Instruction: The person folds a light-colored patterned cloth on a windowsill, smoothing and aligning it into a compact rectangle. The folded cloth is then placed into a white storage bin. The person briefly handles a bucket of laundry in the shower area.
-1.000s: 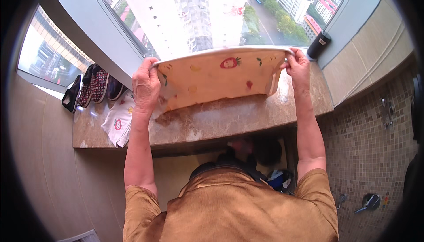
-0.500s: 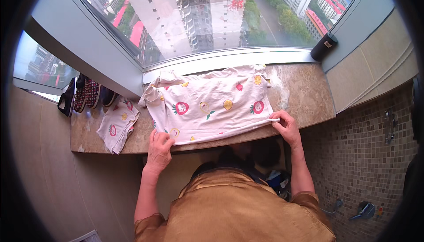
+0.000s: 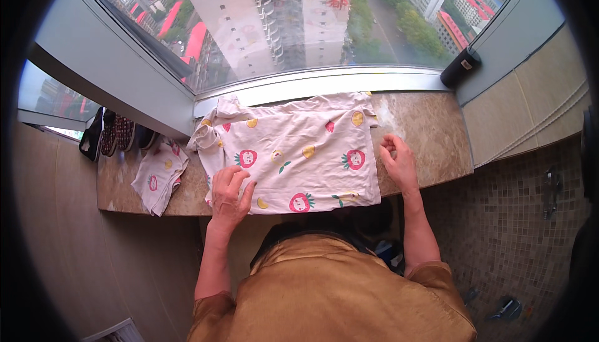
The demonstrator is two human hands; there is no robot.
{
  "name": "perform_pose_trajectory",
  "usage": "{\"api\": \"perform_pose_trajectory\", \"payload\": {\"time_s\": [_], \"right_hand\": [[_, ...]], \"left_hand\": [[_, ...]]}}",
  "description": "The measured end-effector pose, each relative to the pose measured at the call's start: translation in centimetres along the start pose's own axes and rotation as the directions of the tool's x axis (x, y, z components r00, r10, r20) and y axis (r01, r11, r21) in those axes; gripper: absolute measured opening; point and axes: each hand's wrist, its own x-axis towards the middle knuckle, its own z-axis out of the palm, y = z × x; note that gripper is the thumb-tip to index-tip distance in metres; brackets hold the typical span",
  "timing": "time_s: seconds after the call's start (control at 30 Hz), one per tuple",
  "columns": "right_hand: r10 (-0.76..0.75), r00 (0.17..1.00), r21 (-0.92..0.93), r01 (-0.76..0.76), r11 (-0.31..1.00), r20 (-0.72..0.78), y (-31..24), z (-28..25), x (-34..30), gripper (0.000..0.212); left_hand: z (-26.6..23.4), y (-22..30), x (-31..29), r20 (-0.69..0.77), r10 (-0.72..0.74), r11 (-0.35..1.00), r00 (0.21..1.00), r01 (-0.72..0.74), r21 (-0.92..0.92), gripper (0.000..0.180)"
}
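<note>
Printed garment laid flat on stone ledge, one hand at each side.
The garment, pale pink with a fruit pattern, lies across the middle of the brown stone ledge, its near side reaching the ledge's near edge and its upper left part bunched. The left hand is half open, fingers curved over the near left corner; contact with the cloth cannot be determined. The right hand is partly open, fingers loosely bent, gripping nothing, just beside the garment's right edge. A folded matching cloth lies to the left, near the shoes. A black cylinder stands far right.
</note>
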Motion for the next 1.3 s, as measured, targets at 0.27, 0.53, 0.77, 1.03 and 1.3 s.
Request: {"api": "perform_pose_trajectory", "payload": {"time_s": [0.27, 0.53, 0.77, 1.03, 1.3], "right_hand": [[-0.112, 0.990, -0.220, 0.089, 0.971, -0.091, -2.1, 6.3, 2.3, 0.020], [0.114, 0.992, 0.375, -0.085, 0.923, -0.055, -1.5, 7.3, 2.5, 0.018], [0.209, 0.977, 0.521, -0.157, 0.839, -0.042, -0.5, 6.1, 2.2, 0.023], [0.173, 0.985, 0.377, -0.159, 0.913, -0.004, -0.6, 5.9, 1.7, 0.030], [0.226, 0.967, 0.445, -0.255, 0.859, 0.116, -2.6, 5.0, 1.8, 0.032]], "left_hand": [[2.8, -4.9, 1.1, -0.286, -0.223, 0.900, 0.932, 0.310, 0.307, 0.067], [3.0, -8.0, 1.3, -0.303, -0.432, 0.854, 0.850, 0.493, 0.165, 0.044], [2.2, -10.9, -2.0, -0.338, -0.607, 0.792, 0.719, 0.583, -0.182, 0.015], [1.0, -11.8, -3.0, -0.305, -0.701, 0.712, 0.644, 0.612, -0.344, 0.008], [-0.7, -9.9, -1.8, -0.595, -0.326, 0.824, 0.735, 0.529, 0.203, 0.021]]}}
